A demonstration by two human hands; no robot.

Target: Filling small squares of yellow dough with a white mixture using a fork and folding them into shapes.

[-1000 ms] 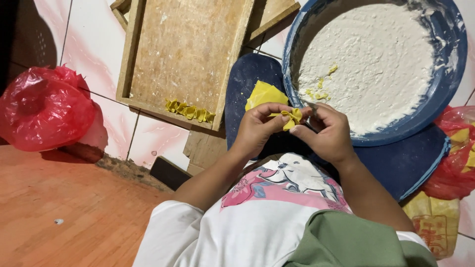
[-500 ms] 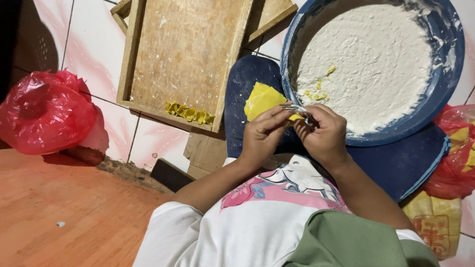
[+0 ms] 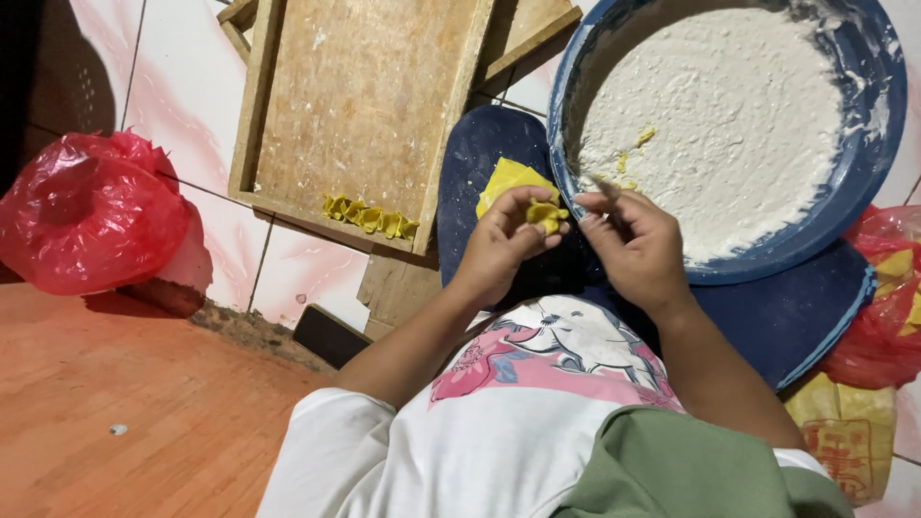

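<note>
Hands part beside the blue flour basin (image 3: pixel 868 163): left hand (image 3: pixel 504 240) fingers pinch a folded yellow dumpling (image 3: pixel 545 215) closed; right hand (image 3: pixel 635 245) grips a small utensil (image 3: pixel 604 188).

A yellow wrapper (image 3: pixel 545 213) is seen against a blue bowl (image 3: pixel 868 144) (white filling inside). A red bag (image 3: pixel 91 211) is set on white tiles veined with pink (image 3: pixel 182 105).
</note>
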